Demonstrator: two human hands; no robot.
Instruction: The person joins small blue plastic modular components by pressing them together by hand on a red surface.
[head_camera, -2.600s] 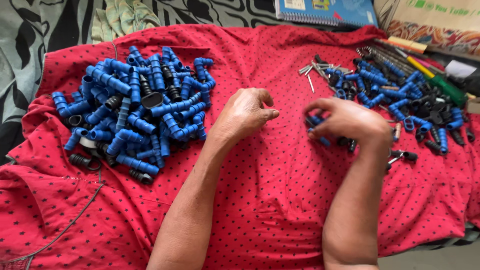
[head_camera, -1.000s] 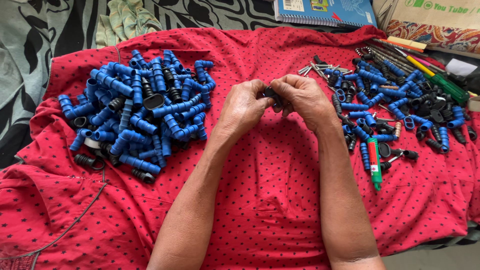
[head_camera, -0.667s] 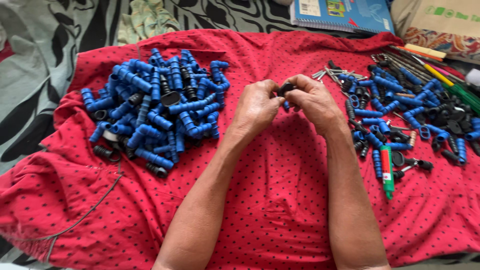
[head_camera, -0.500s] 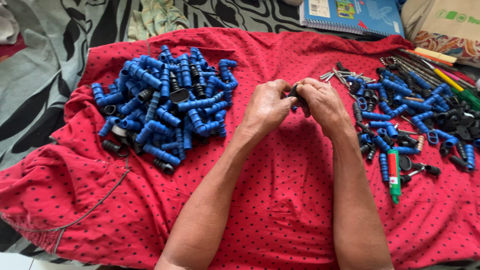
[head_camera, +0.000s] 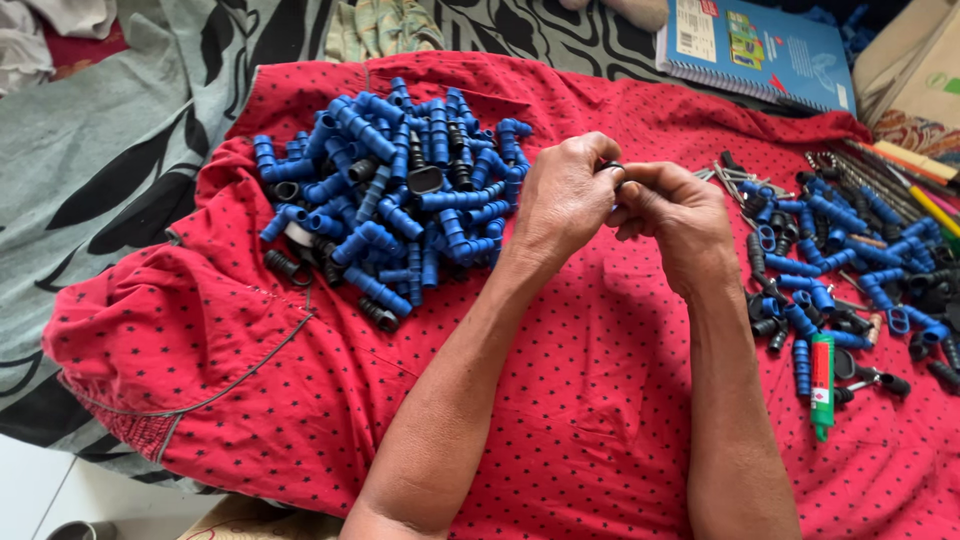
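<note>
My left hand (head_camera: 568, 198) and my right hand (head_camera: 676, 214) meet above the red dotted cloth (head_camera: 560, 390). Between their fingertips they pinch a small black fitting piece (head_camera: 611, 170); most of it is hidden by the fingers. To the left of my left hand lies a big pile of blue and black pipe fittings (head_camera: 390, 195). A looser spread of blue fittings and black parts (head_camera: 830, 260) lies to the right of my right hand.
A green and red tube (head_camera: 822, 370) lies at the right among the loose parts. Pencils and thin tools (head_camera: 905, 190) lie at the far right. A blue spiral notebook (head_camera: 765, 50) rests beyond the cloth. Grey patterned bedding (head_camera: 100, 170) surrounds the cloth on the left.
My right hand came in from the parts at the right and joined my left hand at the middle. The view has shifted, so everything now sits further right in the frame.
</note>
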